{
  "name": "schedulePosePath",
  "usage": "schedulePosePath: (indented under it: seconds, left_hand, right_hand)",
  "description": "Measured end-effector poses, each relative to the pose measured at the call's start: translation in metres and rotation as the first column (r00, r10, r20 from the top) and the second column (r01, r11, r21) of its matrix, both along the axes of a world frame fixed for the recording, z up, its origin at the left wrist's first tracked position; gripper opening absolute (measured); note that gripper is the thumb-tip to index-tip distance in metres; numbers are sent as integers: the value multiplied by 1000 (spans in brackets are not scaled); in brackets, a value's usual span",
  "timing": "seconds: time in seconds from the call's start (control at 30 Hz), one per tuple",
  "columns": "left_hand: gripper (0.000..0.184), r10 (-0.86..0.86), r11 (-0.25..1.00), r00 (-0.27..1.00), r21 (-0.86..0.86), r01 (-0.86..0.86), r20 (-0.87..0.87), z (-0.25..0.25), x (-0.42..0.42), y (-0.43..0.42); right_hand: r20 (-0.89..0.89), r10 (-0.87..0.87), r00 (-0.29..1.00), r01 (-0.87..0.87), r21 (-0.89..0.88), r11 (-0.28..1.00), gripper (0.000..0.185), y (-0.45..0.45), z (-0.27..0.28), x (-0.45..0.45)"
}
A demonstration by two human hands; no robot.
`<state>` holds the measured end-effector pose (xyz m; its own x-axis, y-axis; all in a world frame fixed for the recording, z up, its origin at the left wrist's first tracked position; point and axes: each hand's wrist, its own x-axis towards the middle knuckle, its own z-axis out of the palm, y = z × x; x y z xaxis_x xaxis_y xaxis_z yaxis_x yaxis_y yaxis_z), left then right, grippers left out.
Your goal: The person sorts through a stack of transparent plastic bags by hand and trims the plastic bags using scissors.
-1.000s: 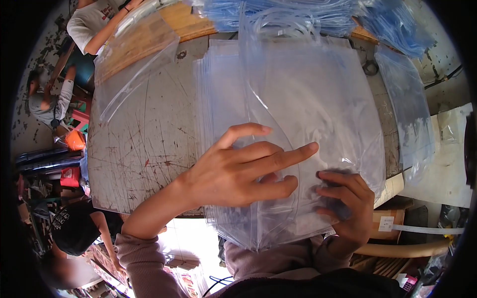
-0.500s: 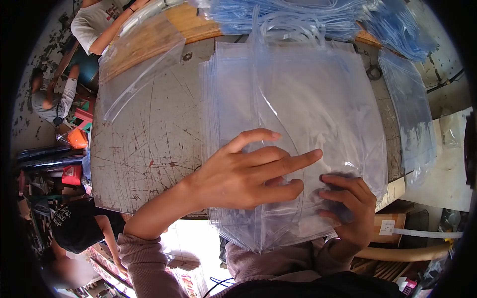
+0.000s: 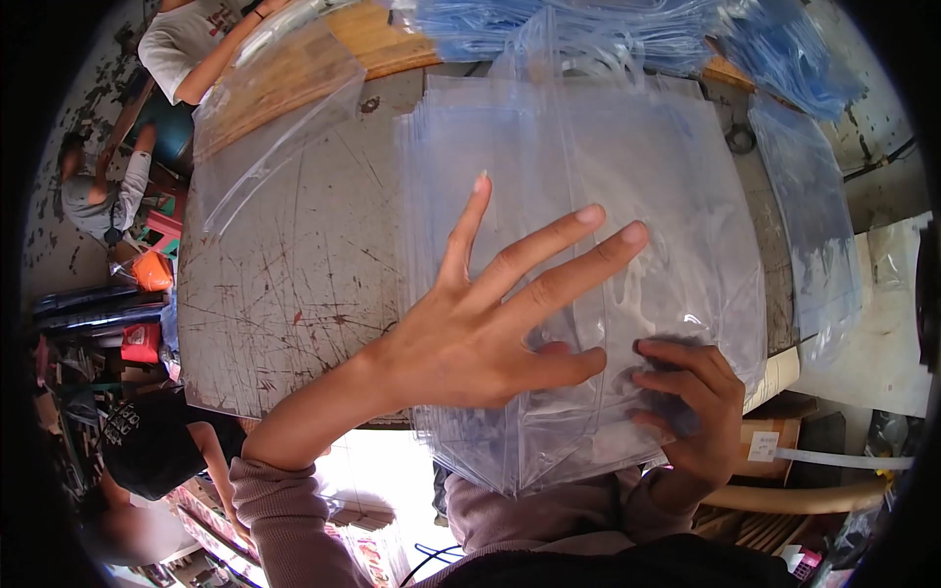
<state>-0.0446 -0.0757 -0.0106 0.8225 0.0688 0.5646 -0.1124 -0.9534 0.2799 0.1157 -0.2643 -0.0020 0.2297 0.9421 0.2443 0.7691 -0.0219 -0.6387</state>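
Observation:
A stack of large clear plastic bags (image 3: 647, 265) lies before me, overhanging the near table edge towards my lap. A folded strip or seam runs lengthwise down the top bag. My left hand (image 3: 500, 304) rests over the middle of the stack, palm down, with fingers spread wide. At the near right part, my right hand (image 3: 696, 402) has its fingers bent around the top bag's plastic, thumb a little apart from the fingertips. How much plastic is inside its grip is partly hidden.
The scratched table (image 3: 284, 284) carries a loose clear sheet (image 3: 274, 118) at far left. Bluish plastic piles (image 3: 578, 29) line the back, and another flat bundle (image 3: 809, 216) lies right. A cardboard box (image 3: 769, 441) stands below right. Several people are at left, including a person in white (image 3: 186, 44).
My left hand has spread its bent fingers and reached farther forward over the bags. The lengthwise strip on the top bag has shifted right and lies flatter. My right hand has hardly moved.

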Motion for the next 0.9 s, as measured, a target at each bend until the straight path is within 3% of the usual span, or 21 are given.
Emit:
schedulePosePath:
  seconds: [0.27,0.37,0.77,0.87,0.9]
  left_hand:
    - [30,9,1000,995,3,-8,-104,3,-2,2]
    - [33,-5,1000,1000,20,5,-15,-2,0,5]
    - [44,13,998,995,-68,-20,-100,8,-1,8]
    - [44,36,999,988,-12,-38,-152,11,-1,6]
    - [44,15,1000,990,-2,-15,-143,11,-3,4]
  right_hand:
    - [-9,-7,1000,7,3,1000,42,0,0,0]
    - [-9,1,1000,-1,6,1000,41,0,-1,1]
    - [2,-5,1000,5,34,999,39,-1,-4,2]
    - [2,29,1000,-29,28,999,42,-4,1,7]
    - [14,171,985,-170,-29,985,44,-4,10,10]
